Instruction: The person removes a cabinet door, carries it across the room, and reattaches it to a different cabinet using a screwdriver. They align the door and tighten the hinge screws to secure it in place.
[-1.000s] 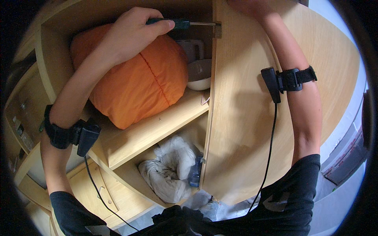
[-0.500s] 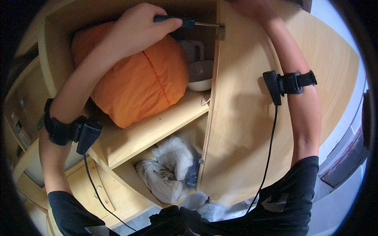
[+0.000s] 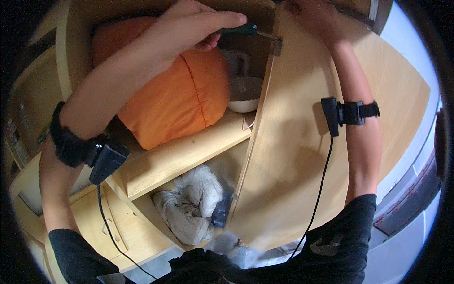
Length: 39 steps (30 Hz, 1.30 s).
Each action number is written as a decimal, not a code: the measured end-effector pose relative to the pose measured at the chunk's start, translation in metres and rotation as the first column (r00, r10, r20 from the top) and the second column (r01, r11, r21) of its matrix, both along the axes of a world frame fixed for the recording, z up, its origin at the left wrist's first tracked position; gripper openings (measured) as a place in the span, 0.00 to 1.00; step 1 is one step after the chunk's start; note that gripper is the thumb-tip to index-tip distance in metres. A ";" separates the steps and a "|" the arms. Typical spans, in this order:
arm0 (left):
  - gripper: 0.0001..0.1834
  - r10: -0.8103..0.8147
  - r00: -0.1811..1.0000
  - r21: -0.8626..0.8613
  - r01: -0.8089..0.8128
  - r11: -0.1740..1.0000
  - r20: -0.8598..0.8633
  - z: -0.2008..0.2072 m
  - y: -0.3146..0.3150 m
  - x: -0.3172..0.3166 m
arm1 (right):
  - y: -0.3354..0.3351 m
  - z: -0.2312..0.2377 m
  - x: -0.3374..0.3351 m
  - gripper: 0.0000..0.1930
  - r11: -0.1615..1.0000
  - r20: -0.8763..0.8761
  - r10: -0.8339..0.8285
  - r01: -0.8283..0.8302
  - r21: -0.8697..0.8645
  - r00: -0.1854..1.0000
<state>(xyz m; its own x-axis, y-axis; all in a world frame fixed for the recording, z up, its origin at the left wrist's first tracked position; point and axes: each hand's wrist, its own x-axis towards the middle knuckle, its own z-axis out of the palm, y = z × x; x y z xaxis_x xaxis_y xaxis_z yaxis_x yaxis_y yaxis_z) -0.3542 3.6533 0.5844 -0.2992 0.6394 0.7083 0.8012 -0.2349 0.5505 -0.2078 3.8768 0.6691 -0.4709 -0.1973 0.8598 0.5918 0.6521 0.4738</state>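
Note:
My left hand (image 3: 198,23) is closed around the green handle of a screwdriver (image 3: 243,30), reaching across the upper cabinet compartment. The screwdriver's thin shaft points right, its tip at the metal hinge (image 3: 276,46) on the inner edge of the cabinet door (image 3: 302,142). Near the top of that open wooden door, my right hand (image 3: 314,19) has its fingers bent at the door's edge; the fingertips are dim and partly cut off by the picture's rim. Just under my left forearm sits a stuffed orange fabric bundle (image 3: 175,104).
Behind the bundle stand a white bowl (image 3: 243,105) and a pale handled container (image 3: 241,61) on the shelf (image 3: 189,156). The lower compartment holds a crumpled whitish cloth (image 3: 189,203) and a blue-tinted clear object (image 3: 220,213). Black cables hang from both forearm straps.
The view has shifted slightly. My left hand has moved right, its thumb now stretched along the screwdriver handle. The screwdriver tip stays at the hinge, and my right hand remains by the door top.

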 end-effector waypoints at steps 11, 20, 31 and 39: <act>0.23 0.016 0.973 -0.263 0.046 0.964 0.230 0.005 -0.017 0.029 | 0.001 0.002 0.001 0.13 0.991 0.055 -0.090 0.096 -0.098 0.994; 0.27 -0.043 0.998 -0.259 0.051 0.965 0.036 0.004 -0.029 0.036 | 0.000 0.006 -0.001 0.13 0.991 0.058 -0.105 0.109 -0.076 0.993; 0.26 0.029 0.998 -0.224 -0.014 0.974 0.063 0.003 -0.026 0.041 | 0.003 0.008 0.000 0.14 0.991 0.041 -0.113 0.116 -0.068 0.993; 0.26 -0.020 0.997 -0.193 0.035 0.981 0.076 0.007 -0.028 0.037 | 0.005 0.004 0.002 0.14 0.990 0.047 -0.121 0.124 -0.063 0.992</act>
